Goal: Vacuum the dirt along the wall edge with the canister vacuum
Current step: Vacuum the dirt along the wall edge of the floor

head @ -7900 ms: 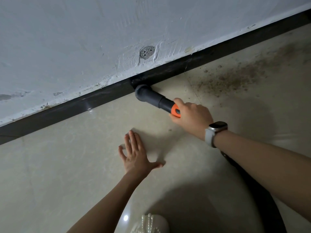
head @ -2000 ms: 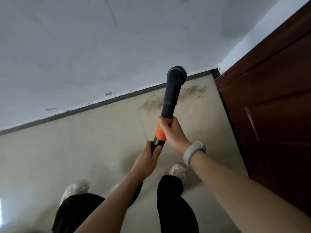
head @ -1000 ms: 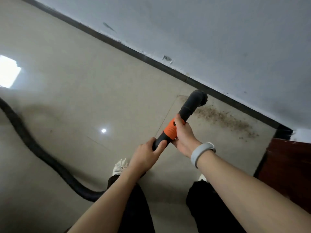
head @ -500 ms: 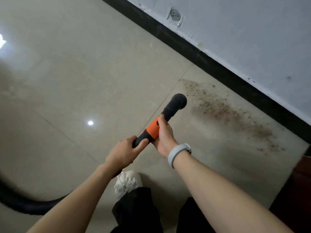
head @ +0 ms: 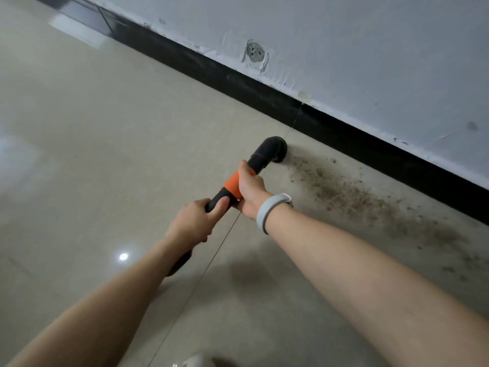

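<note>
Moved since half a second before: the nozzle head (head: 272, 149), then held up short of the dirt, had come down onto the floor (head: 105, 133) at the left end of the dirt band (head: 352, 192), close to the black skirting (head: 264, 99).

Item: vacuum wand (head: 239, 181), black with an orange collar. Long axis ran from near-left, at your hands, to far-right, at the wall (head: 370, 49). The elbowed head pointed down at the tile.

Hands: your right hand (head: 250, 189) was wrapped round the orange collar, the nearer of the two to the nozzle. Your left hand (head: 195, 221) was curled round the black grip just behind it, with the hose end showing beneath that forearm. Both were closed on the wand, almost touching each other.

Dirt: brown grit lay in a strip beside the skirting, starting just right of the nozzle and running away right and nearer, well past your right forearm.

Relation to note: the whole strip lay to the right of the head, so the stroke likely called for a rightward sweep along the skirting, led by your right hand.

Also present: grey wristband (head: 270, 211); patched hole in the wall (head: 254, 51); shoe tip at the bottom edge (head: 193, 361).
</note>
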The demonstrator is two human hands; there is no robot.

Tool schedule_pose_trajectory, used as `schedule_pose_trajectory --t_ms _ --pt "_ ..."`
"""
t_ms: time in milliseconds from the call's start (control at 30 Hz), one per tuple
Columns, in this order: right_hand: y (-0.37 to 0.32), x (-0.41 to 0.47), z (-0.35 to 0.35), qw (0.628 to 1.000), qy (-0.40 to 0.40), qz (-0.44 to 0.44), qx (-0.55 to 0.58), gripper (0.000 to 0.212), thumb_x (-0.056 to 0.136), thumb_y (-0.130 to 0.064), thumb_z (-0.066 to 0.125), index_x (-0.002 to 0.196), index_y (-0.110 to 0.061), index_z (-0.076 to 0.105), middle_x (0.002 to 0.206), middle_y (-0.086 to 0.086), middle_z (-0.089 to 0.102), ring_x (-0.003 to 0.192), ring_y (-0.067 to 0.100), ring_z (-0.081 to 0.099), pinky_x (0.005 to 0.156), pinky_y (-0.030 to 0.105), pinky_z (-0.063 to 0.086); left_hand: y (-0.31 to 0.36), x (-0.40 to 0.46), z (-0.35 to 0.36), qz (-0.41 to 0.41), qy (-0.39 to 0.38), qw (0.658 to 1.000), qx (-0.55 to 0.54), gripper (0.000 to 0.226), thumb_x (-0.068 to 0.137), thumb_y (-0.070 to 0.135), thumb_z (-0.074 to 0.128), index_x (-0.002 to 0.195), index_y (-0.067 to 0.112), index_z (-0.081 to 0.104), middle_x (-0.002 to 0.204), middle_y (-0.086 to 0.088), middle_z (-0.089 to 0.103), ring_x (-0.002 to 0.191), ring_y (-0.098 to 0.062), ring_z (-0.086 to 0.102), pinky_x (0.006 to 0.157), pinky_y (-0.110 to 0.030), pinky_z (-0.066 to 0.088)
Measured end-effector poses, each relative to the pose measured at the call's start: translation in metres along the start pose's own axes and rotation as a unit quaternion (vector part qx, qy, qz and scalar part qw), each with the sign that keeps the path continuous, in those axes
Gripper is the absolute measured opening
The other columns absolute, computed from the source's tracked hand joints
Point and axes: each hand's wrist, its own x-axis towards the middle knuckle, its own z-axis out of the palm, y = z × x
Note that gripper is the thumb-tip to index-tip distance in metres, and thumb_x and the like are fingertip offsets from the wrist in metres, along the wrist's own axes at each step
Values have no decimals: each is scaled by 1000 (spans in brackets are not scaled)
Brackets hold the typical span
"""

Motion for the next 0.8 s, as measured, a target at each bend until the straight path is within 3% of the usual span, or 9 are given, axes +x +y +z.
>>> schedule_pose_trajectory --t_ms 133,333,567,633,700,800 --pt "-22 0 -15 1000 -1 3 -14 57 96 -50 39 136 -10 37 131 14 49 115 34 53 88 49 53 23 11 5 1 -24 1000 -15 48 89 58 41 69 15 49 52 -1 55 32 -10 48 41 -19 39" --pt "-19 10 -70 1000 5 -12 8 59 95 -51 42 134 -7 36 131 16 50 115 35 55 91 50 51 43 9 51 43 -21 999 -5 49 86 59 44 68 14 52 53 -1 56 41 -17 53 49 -28 45" --pt "-24 4 -108 996 31 -11 86 39 96 -46 45 111 -10 40 119 15 51 110 35 57 92 52 50 67 14 71 92 -29 994 58 48 86 59 45 66 17 52 58 -3 58 55 -25 61 59 -38 53" --pt "-24 2 -119 995 40 -2 96 31 96 -40 45 99 -10 43 109 14 54 107 35 58 90 52 50 70 14 79 102 -35 991 76 47 85 60 46 64 18 51 57 -1 57 53 -22 59 54 -36 50" --pt "-24 0 -131 992 59 3 111 27 96 -36 44 99 -9 44 103 14 54 107 35 58 89 51 50 73 15 86 121 -41 987 97 46 84 61 45 62 20 49 56 2 54 50 -18 52 48 -31 40" --pt "-27 -3 -149 990 82 14 118 31 96 -38 44 109 -10 42 116 15 53 109 35 58 89 52 50 83 17 94 152 -45 980 118 46 83 62 45 61 22 47 56 2 52 51 -17 47 48 -28 31"
